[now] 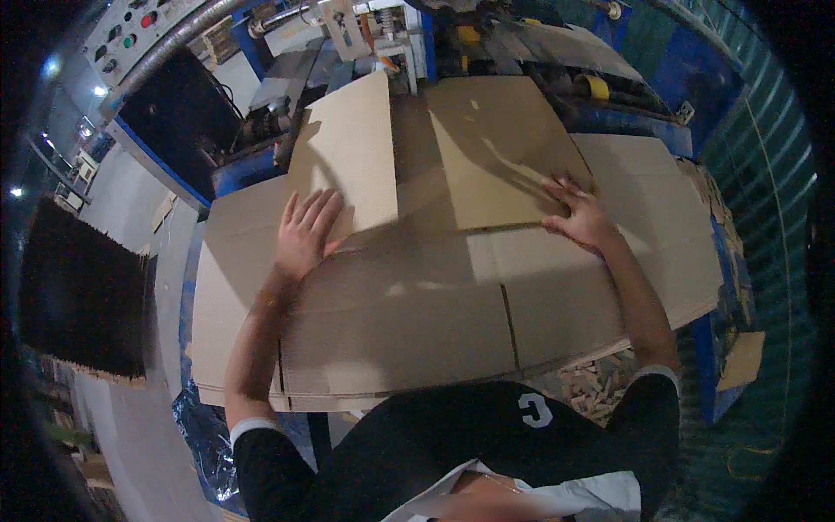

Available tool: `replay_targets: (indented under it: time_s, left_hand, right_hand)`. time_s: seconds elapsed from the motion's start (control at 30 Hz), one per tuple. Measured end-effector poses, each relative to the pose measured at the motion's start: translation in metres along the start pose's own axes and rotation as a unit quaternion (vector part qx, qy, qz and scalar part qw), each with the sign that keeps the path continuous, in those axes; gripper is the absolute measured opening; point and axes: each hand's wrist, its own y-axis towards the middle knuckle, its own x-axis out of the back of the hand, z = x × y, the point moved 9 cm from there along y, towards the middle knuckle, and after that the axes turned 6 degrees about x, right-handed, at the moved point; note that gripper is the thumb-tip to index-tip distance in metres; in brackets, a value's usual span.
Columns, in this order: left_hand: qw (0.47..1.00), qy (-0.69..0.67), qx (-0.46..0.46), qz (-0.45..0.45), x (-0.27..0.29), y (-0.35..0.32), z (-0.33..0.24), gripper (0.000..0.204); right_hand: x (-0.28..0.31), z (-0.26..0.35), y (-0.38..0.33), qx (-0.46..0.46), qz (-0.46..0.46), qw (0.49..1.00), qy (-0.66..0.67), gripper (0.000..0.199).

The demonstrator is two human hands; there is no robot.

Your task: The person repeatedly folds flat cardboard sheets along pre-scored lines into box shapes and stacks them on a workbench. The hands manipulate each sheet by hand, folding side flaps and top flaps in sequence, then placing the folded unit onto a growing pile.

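the left hand (310,230) lies at the lower left corner of a pale cardboard panel (357,148), its fingers slightly spread and pointing away from the person, the thumb held apart. the right hand (581,219) is at the lower right corner of a browner cardboard panel (509,148), fingers spread and a little bent, thumb out to the left; whether they pinch the edge, i cannot tell. both panels lie side by side, a shadowed strip between them, over a wide slotted cardboard sheet (400,339) in front of the person. beyond the panels stands a blue-framed machine (665,130) with a yellow roller (594,87). a control panel with buttons (135,39) is at upper left, a green corrugated wall (765,217) at right, and scrap pieces (591,383) lie below the sheet.
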Motion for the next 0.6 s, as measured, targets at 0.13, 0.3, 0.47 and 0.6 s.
replay_targets:
  time_s: [0.13, 0.3, 0.47, 0.6]
  left_hand:
    - [0.996, 0.051, 0.073, -0.029, -0.027, 0.042, 0.024, 0.073]
    - [0.971, 0.069, 0.221, -0.050, 0.002, 0.037, 0.038, 0.080]
    - [0.908, -0.117, 0.380, -0.131, 0.073, -0.109, 0.067, 0.071]
    - [0.748, 0.103, 0.630, -0.180, 0.112, -0.267, 0.083, 0.071]
  right_hand:
    - [-0.012, -0.018, 0.040, -0.069, 0.005, 0.982, -0.174, 0.056]
    - [0.011, 0.014, 0.011, 0.015, -0.126, 0.964, -0.235, 0.055]
    - [0.075, -0.040, -0.134, -0.152, -0.229, 0.959, -0.066, 0.053]
    - [0.083, -0.113, -0.257, -0.348, -0.214, 0.860, -0.305, 0.060]
